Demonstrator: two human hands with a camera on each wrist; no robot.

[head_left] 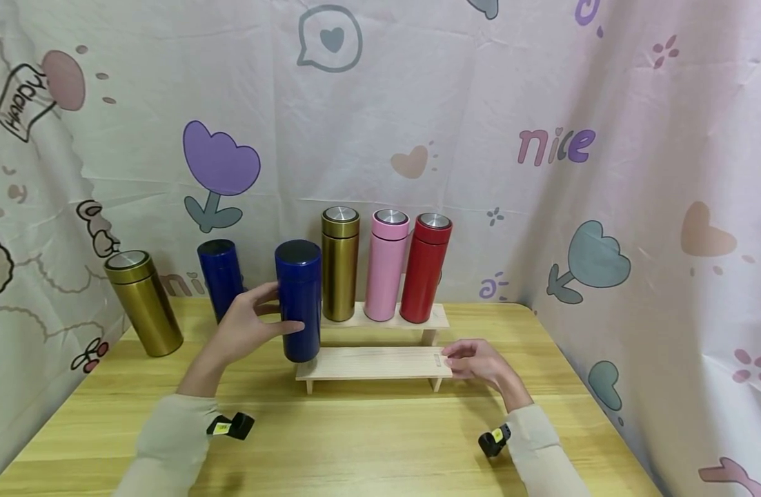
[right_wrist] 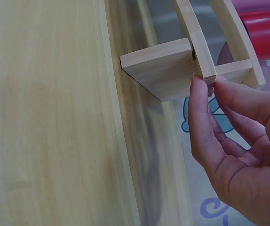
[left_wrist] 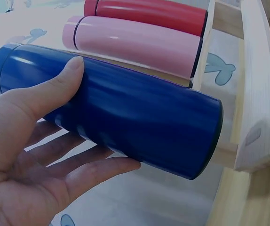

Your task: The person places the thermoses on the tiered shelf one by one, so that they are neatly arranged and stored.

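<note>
My left hand grips a dark blue thermos bottle, thumb on one side and fingers on the other. The bottle is upright at the left end of the lower shelf of a pale wooden two-step rack; in the left wrist view its dark base appears just off the shelf. With thumb and fingertips, my right hand pinches the right end of that lower shelf. On the upper step stand a gold thermos, a pink thermos and a red thermos, side by side.
Another gold thermos stands at the left of the wooden table. A second blue thermos stands behind my left hand, partly hidden by it. A patterned curtain hangs behind and at both sides of the table.
</note>
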